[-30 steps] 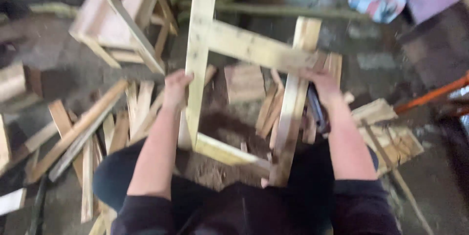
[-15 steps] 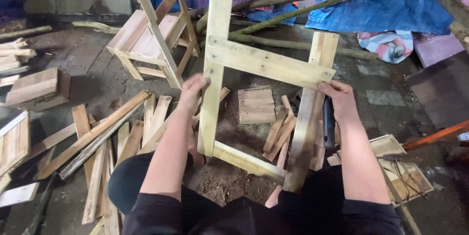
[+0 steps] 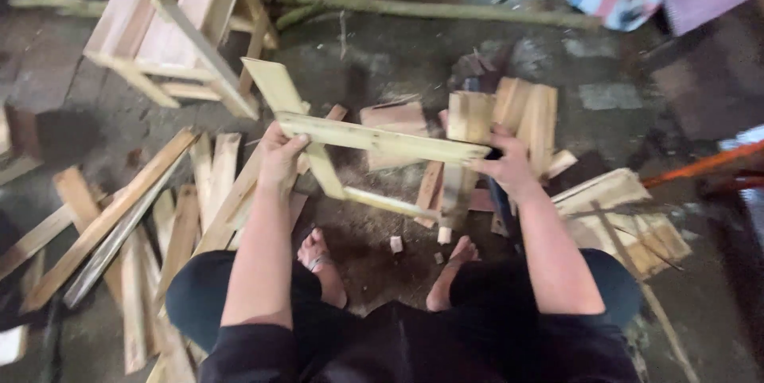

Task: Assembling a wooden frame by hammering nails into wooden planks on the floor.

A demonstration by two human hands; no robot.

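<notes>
The wooden frame [image 3: 374, 164] hangs tilted above the floor [image 3: 382, 41] at 12 o'clock from the feet, left hand [image 3: 280, 162] and right hand [image 3: 505, 167] each clasping a side rail; even grips probably prevent twisting.

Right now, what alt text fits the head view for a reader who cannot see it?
A person's left hand and right hand grip a tilted wooden frame above bare feet. Loose planks litter the dark floor, and a wooden stool stands at upper left.
</notes>
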